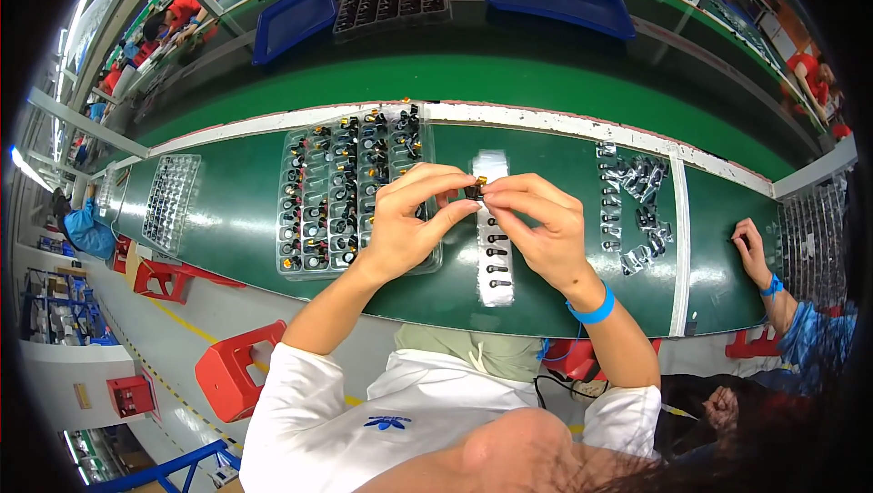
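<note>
Above the bench, my left hand (411,216) and my right hand (546,225) meet, fingertips pinched. Between them is a small black part with a gold-coloured bit (475,190); its exact kind is too small to make out. Below it on the green bench lies a whitish strip (496,296) bearing several small black parts (496,253) in a column. Part of that column is hidden by my right hand. Beside my left hand stands a clear plastic tray (289,186) with rows of small black, silver and gold-coloured parts; my hand covers its right side in part. A blue band circles my right wrist.
Right of the strip are small dark parts in clear wrapping (641,176). A clear tray (171,202) sits far left. Across the white ledge (546,120) are blue trays (559,0) and a dark-filled tray (393,0). A co-worker's hand (750,252) rests at right.
</note>
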Tool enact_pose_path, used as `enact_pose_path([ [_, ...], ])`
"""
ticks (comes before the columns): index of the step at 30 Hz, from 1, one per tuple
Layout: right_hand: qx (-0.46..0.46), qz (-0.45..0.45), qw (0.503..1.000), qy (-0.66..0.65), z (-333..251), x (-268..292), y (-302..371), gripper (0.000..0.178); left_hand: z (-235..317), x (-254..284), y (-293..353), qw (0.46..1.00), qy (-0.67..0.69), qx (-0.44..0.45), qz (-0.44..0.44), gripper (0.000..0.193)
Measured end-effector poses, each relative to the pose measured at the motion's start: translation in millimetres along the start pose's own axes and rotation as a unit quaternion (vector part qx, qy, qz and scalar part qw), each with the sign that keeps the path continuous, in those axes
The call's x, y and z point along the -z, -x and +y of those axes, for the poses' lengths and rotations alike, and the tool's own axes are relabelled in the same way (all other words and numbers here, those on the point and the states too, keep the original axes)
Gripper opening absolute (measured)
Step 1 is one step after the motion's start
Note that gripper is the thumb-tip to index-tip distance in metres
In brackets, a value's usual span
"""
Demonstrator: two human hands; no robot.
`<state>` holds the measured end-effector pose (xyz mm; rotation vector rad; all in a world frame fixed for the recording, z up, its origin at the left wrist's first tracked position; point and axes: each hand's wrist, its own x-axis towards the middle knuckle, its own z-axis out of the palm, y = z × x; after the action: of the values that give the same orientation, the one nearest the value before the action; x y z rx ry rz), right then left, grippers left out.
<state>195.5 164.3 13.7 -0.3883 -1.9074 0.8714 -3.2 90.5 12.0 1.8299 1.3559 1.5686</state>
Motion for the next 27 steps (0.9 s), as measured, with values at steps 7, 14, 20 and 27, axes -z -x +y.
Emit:
enact_pose_path([
  [7, -0.014, -0.004, 0.999, -0.029, -0.1, -0.3, -0.7, 0.018, 0.9, 1.6, 0.8, 1.0, 0.007, -0.029, -0.001, 0.029],
  [14, -0.105, 0.005, 0.986, -0.126, -4.4, -2.2, -0.8, 0.018, 1.0, 5.7, 2.7, 0.999, 0.018, -0.034, -0.02, 0.026],
  [20, -0.075, -0.038, 0.996, -0.028, -0.4, 1.6, 4.6, 0.019, -0.4, 3.4, 5.0, 0.999, 0.036, -0.016, -0.018, 0.025],
  [27, -0.078, -0.035, 0.996, -0.011, -2.0, 1.5, 5.3, 0.013, 3.1, 0.9, 4.2, 1.0, 0.007, 0.002, -0.026, 0.022],
])
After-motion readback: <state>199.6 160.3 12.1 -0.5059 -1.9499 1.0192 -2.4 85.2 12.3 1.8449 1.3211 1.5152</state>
